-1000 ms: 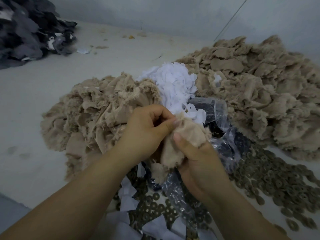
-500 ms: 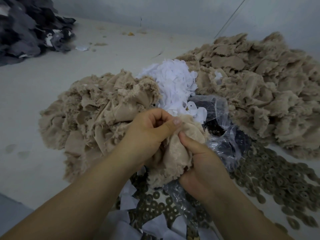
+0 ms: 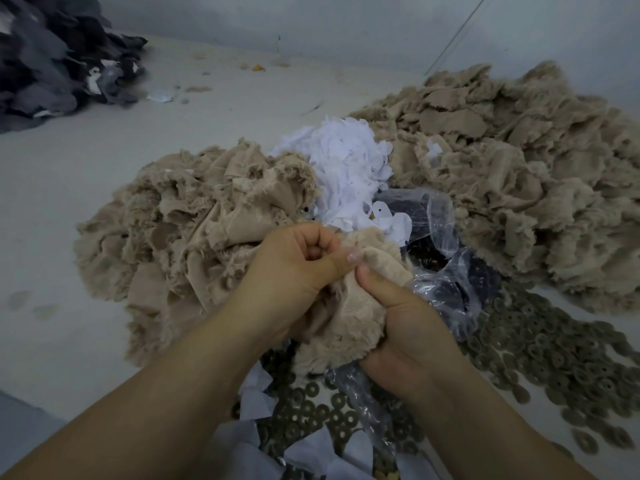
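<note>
Left hand (image 3: pixel 294 271) and right hand (image 3: pixel 405 327) both grip beige fabric piece (image 3: pixel 346 327): fingers (image 3: pixel 339 265) curled round it, thumbs pinching top edge. Since a second ago, right thumb has crept up to meet left thumb and piece is bunched tighter, with more cloth in right palm. Reads as gathering step under way, not done. Piece plush, frayed, crumpled, held between fingers above ring discs (image 3: pixel 536 341) on worktop (image 3: pixel 69 168). Plastic bag (image 3: pixel 446 282) just right of fingers, scrap heap (image 3: pixel 180 237) just left.
</note>
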Demonstrator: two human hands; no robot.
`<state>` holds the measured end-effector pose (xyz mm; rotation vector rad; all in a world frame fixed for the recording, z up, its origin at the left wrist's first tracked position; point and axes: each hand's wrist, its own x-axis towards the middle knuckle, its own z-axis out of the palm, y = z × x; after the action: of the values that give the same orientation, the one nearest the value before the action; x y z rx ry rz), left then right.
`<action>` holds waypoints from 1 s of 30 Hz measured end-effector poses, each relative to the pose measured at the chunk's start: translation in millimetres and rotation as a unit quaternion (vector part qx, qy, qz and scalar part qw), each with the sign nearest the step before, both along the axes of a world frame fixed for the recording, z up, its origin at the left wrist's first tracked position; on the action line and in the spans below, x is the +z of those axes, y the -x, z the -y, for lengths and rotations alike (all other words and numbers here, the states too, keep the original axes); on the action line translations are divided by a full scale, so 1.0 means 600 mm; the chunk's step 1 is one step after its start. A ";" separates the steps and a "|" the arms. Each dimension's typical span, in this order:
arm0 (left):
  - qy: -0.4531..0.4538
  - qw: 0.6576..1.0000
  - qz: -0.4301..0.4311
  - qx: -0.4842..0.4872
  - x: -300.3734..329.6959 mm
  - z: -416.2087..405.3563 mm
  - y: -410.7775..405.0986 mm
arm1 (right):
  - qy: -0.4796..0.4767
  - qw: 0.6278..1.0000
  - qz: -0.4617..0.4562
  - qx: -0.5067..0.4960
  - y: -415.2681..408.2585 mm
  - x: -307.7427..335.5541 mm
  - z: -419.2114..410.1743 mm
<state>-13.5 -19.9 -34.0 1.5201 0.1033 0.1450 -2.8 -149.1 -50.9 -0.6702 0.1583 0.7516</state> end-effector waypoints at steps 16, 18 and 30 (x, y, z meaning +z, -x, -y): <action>0.196 0.975 -0.102 -0.003 0.002 -0.004 -0.012 | 0.017 1.000 -0.006 0.018 -0.006 0.000 0.004; 0.207 0.973 -0.103 -0.007 0.001 -0.002 -0.012 | 0.005 0.999 -0.025 0.030 -0.004 0.000 0.003; 0.224 0.967 -0.116 -0.028 0.001 -0.001 -0.013 | 0.003 0.997 -0.005 0.072 -0.011 0.001 0.014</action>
<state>-5.5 -19.0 -33.1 1.0808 0.2617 -0.0984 3.9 -157.3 -50.3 -0.6885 0.1229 0.8941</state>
